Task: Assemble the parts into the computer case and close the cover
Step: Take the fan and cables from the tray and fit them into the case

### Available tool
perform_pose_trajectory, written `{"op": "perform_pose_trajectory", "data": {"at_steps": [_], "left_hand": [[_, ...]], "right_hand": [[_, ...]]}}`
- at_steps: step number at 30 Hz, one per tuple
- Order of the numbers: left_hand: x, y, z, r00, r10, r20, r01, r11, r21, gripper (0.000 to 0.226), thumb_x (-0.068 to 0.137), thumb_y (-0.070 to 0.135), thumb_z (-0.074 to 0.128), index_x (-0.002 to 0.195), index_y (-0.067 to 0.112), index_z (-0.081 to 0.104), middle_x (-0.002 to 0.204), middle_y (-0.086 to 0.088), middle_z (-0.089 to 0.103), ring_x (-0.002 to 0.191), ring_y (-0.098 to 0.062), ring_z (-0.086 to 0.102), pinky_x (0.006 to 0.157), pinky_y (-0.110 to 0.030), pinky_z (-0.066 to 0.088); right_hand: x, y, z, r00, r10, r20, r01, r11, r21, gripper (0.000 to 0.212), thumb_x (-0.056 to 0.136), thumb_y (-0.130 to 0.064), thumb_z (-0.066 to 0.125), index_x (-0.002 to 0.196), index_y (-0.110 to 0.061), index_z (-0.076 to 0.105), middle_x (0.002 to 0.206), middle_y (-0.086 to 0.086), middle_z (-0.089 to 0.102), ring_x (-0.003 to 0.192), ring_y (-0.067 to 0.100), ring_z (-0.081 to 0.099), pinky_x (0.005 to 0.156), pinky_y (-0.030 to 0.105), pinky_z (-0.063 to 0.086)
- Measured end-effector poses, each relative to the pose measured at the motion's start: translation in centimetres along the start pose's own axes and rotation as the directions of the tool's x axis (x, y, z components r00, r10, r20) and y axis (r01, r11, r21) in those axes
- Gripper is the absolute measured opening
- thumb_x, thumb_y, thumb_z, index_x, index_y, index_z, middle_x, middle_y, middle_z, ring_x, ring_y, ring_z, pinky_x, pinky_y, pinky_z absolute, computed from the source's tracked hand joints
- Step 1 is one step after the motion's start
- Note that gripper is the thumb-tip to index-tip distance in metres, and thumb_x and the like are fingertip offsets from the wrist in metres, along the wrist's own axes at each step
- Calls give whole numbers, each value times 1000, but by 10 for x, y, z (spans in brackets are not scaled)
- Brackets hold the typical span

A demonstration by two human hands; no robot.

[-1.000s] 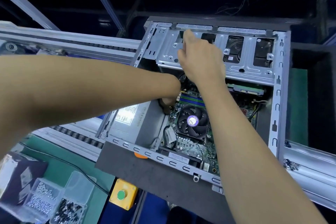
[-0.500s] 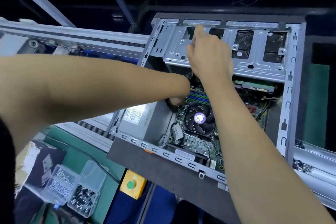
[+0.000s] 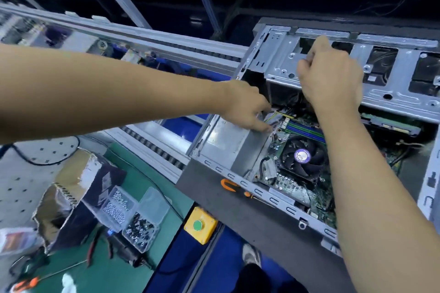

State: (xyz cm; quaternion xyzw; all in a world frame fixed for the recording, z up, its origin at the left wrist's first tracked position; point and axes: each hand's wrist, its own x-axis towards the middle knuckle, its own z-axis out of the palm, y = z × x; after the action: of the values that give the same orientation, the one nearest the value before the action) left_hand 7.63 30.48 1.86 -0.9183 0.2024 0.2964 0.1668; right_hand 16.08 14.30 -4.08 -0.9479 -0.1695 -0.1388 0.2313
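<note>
Grey steel computer case (image 3: pixel 240 150) lies open at right; right hand (image 3: pixel 329 76) grips its stiff drive cage (image 3: pixel 392 74), left hand (image 3: pixel 245 107) fingers reach loosely by the fragile motherboard (image 3: pixel 285 173).

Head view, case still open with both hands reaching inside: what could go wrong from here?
1. The left hand reaches down beside the power supply, near the CPU fan; it might snag the loose cables there.
2. The right hand grips the drive cage at a cut-out; the sheet-metal edges could nick fingers.
3. An orange-handled screwdriver lies against the case rim; it may get knocked off.
</note>
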Motion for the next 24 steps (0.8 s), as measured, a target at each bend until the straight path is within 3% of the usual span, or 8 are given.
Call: {"op": "perform_pose_trajectory", "data": {"at_steps": [4,8,12,14,17,20,22,24], "left_hand": [[-1,6,19,964,-96,-246,78,994,-81,45,97,44,27,72,20,55,61,0,53,62,-27,54,57,-35,39],[0,4,16,970,-97,-224,83,994,-73,55,93,41,17,78,16,64,71,-4,65,76,-31,59,92,-40,45],[4,1,23,968,-88,-236,51,986,-157,55,87,44,13,70,15,56,73,-6,64,87,-35,58,98,-43,43],[4,0,27,965,-95,-243,54,984,-167,53,93,42,16,73,16,57,76,-5,66,92,-35,59,108,-44,38],[-4,2,28,941,-93,-325,20,975,-220,45,104,42,26,88,15,59,75,0,66,88,-22,62,123,-41,15],[-33,4,30,865,-149,-480,-121,865,-486,33,100,52,46,107,22,58,96,11,62,117,-14,49,124,-41,3],[-64,-4,44,754,-178,-632,-285,778,-560,34,97,54,52,115,27,59,115,8,55,126,-19,38,117,-39,16],[-95,-11,74,602,-222,-767,-444,706,-553,43,98,56,54,128,26,53,132,0,44,131,-19,35,115,-35,25]], "right_hand": [[-1,0,-1,999,24,30,-23,1000,-13,20,100,-25,45,107,-8,51,68,6,48,61,32,47,53,34,29],[-1,1,1,998,61,20,-61,998,-24,17,99,-26,44,104,-11,51,61,0,36,52,25,35,50,32,22],[-1,1,3,998,59,-7,-59,996,-70,18,101,-26,43,105,-11,52,69,8,49,56,29,42,52,34,28],[-1,-1,1,998,62,-7,-63,993,-105,19,102,-27,42,107,-12,52,72,9,50,55,29,41,53,36,30],[-3,-7,-5,999,46,13,-44,993,-110,20,103,-26,39,108,-11,51,76,12,51,62,33,45,57,39,31],[-5,-9,-12,1000,10,25,-7,996,-90,21,102,-24,38,109,-9,51,78,14,52,68,33,45,62,40,32],[-9,-11,-18,997,5,77,-2,999,-39,21,102,-24,40,112,-8,49,81,14,56,71,35,49,64,42,36],[-19,-24,-25,991,-27,132,18,997,71,28,97,-24,45,119,-7,49,93,15,58,87,37,56,75,45,43]]}}
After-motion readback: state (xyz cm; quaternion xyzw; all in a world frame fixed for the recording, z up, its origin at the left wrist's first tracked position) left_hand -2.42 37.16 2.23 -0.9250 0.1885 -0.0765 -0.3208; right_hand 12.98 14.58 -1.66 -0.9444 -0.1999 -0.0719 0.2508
